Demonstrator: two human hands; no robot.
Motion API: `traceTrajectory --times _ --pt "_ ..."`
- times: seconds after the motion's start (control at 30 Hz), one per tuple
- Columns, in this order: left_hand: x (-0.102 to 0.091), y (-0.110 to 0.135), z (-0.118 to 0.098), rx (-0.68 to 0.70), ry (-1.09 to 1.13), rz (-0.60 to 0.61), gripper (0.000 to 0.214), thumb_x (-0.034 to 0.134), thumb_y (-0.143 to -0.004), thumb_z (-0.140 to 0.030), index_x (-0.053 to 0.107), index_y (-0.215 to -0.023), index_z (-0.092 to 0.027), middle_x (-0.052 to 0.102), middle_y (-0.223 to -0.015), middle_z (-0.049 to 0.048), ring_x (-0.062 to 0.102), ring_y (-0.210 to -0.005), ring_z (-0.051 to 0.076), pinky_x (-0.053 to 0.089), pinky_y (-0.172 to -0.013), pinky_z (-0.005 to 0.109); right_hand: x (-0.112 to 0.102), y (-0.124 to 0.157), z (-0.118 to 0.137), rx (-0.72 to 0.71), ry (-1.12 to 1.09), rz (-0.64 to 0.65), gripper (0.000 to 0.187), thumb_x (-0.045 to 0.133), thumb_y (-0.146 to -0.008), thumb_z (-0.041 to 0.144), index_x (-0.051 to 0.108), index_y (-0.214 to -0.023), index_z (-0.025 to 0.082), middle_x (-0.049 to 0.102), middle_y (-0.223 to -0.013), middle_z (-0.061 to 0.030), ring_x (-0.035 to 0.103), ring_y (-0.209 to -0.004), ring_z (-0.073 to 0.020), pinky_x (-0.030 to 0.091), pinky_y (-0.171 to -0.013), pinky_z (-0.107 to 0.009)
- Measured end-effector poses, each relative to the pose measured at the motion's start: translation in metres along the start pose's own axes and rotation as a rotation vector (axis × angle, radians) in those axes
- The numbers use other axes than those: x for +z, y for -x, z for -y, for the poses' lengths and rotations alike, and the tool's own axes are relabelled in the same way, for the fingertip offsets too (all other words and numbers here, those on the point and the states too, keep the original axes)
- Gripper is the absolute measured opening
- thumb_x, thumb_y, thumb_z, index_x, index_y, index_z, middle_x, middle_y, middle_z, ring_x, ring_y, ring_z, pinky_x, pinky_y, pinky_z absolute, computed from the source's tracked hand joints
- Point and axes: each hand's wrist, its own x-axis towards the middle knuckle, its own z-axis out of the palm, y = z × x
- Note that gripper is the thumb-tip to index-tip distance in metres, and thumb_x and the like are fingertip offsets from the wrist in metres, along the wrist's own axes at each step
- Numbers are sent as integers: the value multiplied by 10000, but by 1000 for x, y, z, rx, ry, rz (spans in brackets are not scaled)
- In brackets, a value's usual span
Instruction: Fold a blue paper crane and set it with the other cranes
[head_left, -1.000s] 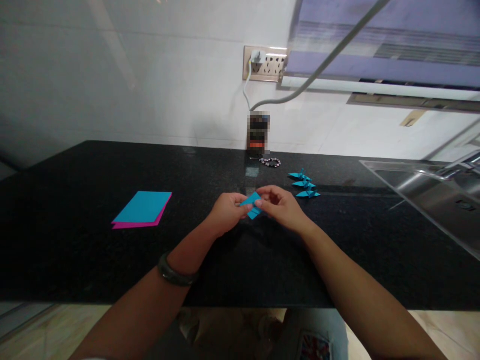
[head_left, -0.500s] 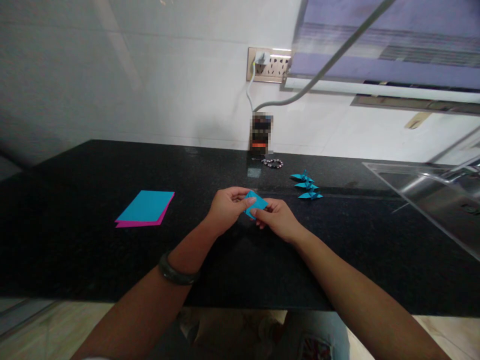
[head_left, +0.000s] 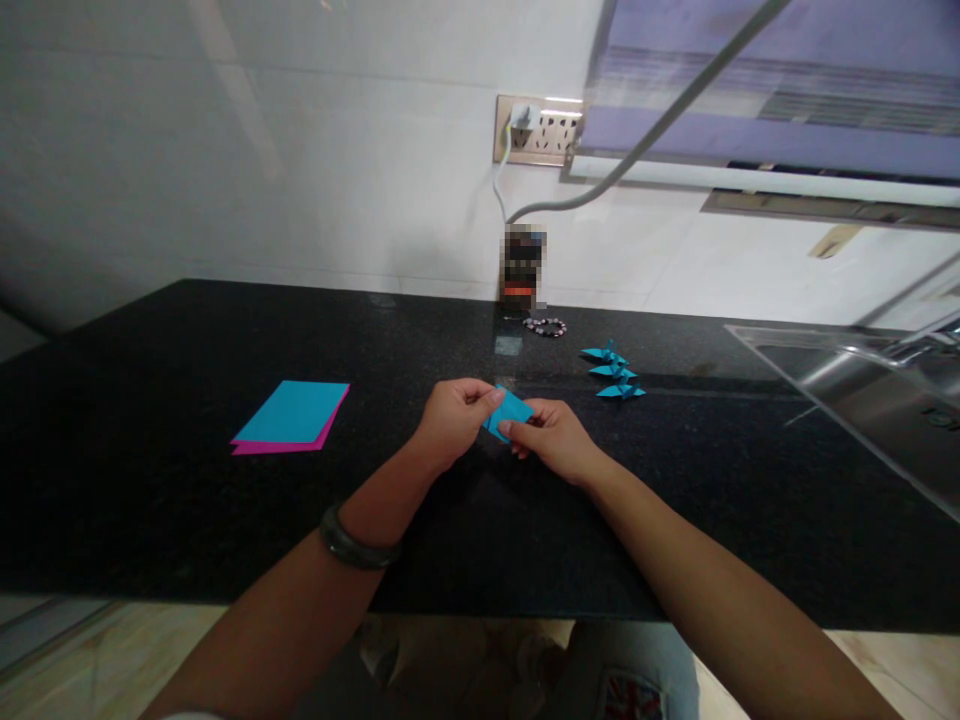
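A small folded piece of blue paper is held between both hands just above the black countertop. My left hand pinches its left corner with thumb and fingers closed. My right hand grips its right edge, fingers curled under it. A dark bracelet sits on my left wrist.
A stack of flat blue and pink paper sheets lies to the left. Three folded blue paper cranes sit to the right, a bead bracelet behind them. A steel sink is at the far right. A wall socket with cables hangs above.
My right hand has dropped from on top of the paper to its lower right edge. The paper has turned slightly between the fingers.
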Motion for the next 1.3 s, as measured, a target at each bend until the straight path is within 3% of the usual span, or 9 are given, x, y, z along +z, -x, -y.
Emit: traceTrajectory --times 0.3,0.53,0.73,1.0,1.3 --pt "-1 1 1 13 -120 -9 191 597 -661 -315 641 -651 -129 574 -564 4 472 -499 94 355 -477 207 0 0 -1 29 15 20 252 585 -697 401 565 -674 151 500 -545 26 423 -446 -68 358 -430 -199" --pt "1 1 4 42 -181 81 218 584 -675 -321 647 -655 -113 576 -565 13 476 -508 97 366 -476 209 -3 -1 -3 -35 79 -48 257 593 -682 380 573 -615 133 455 -527 35 344 -464 -54 266 -442 -197" --pt "5 0 8 11 -113 55 231 602 -662 -324 635 -726 -104 626 -643 43 524 -553 113 410 -519 224 -2 -1 -1 9 -1 -118 269 606 -647 399 595 -611 133 422 -477 50 296 -431 -46 223 -422 -204" --pt "2 0 10 29 -193 31 238 607 -657 -352 619 -652 -114 577 -556 15 468 -481 93 346 -446 203 -10 -2 1 73 -126 6 263 611 -669 398 556 -607 148 400 -476 62 291 -387 -40 202 -368 -198" --pt "8 2 9 -104 5 67 268 600 -671 -384 602 -725 -121 579 -598 11 506 -509 97 405 -486 216 -11 -5 0 64 -190 -151 269 653 -623 397 565 -596 144 434 -445 58 300 -367 -41 188 -358 -204"
